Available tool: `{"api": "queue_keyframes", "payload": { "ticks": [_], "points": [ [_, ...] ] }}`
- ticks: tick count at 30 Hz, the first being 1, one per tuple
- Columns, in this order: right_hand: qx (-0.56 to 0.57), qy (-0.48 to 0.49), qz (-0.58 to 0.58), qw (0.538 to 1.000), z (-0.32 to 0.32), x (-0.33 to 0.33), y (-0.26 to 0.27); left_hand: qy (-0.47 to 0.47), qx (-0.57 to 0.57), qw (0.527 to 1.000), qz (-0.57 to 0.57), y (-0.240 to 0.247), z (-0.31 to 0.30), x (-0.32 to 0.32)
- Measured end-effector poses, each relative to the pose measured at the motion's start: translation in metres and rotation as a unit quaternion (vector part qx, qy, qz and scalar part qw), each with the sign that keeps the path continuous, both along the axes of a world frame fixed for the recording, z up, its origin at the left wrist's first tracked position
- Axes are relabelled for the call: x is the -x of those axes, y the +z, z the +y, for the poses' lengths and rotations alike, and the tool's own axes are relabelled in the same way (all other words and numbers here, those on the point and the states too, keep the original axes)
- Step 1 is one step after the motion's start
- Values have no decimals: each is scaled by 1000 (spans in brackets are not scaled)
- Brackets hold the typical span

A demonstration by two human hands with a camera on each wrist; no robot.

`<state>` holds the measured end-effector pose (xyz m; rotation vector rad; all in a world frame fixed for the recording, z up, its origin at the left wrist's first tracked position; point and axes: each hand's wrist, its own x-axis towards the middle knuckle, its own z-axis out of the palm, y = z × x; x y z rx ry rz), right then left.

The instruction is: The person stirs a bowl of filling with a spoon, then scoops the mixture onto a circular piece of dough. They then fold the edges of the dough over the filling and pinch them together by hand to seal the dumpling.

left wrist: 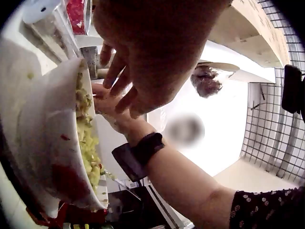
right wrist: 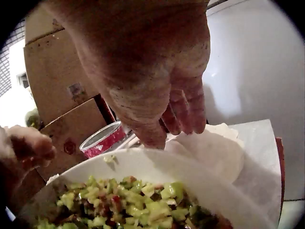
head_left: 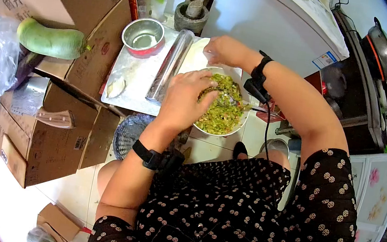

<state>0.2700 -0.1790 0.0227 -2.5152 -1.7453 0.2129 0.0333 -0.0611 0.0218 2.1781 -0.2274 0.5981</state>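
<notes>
A white bowl [head_left: 219,132] holds a chopped green mixture [head_left: 219,116] with red bits. Over the bowl's left side is my left hand [head_left: 186,95], its fingers spread and loosely bent, holding nothing visible. My right hand [head_left: 228,50] reaches beyond the bowl; in the right wrist view its fingers [right wrist: 188,107] hang down at pale, flat dough sheets [right wrist: 214,152], thumb apart from them. Whether the fingertips touch the dough cannot be told. The left wrist view has the bowl [left wrist: 45,129] beside both hands. A handle sticks out of the bowl's right side.
A foil-like roll [head_left: 170,66] and a metal bowl [head_left: 143,35] lie on the white board [head_left: 131,70]. Behind stands a stone mortar [head_left: 190,21]. Cardboard boxes [head_left: 61,127], a green radish [head_left: 51,40] and a cleaver [head_left: 58,118] are at left. A black cable [head_left: 268,126] hangs from the right wrist.
</notes>
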Motion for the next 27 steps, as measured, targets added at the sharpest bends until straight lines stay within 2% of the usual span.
{"api": "queue_keyframes", "payload": {
  "ticks": [2,5,8,11,12,13,15,18,21,23,24,27],
  "points": [
    [27,14,-38,999,3,-2,-10,7,3,1000,3,-3,4,-2],
    [-27,39,-44,998,6,12,-2,38,4,999,-2,-4,8,-1],
    [-9,60,-32,998,9,5,-10,61,40,997,-6,-6,9,-1],
    [2,-33,91,995,7,2,11,56,143,988,7,-4,10,-3],
    [-30,-48,144,988,1,2,22,49,186,981,15,-2,10,-2],
    [-49,-77,207,974,-6,4,34,38,285,956,48,0,9,-1],
    [-87,-136,325,932,-22,12,60,10,474,874,112,7,6,2],
    [-164,-126,427,880,-41,48,101,-86,650,740,151,-1,6,6],
    [-206,-67,504,836,-52,99,131,-204,758,594,173,2,-9,13],
    [-193,-65,481,853,-60,120,129,-293,813,479,155,6,-27,20],
    [-186,-64,471,860,-63,127,127,-270,823,474,158,11,-32,27],
    [-201,-41,235,950,-77,136,98,-253,823,483,158,22,-41,37]
  ]
}}
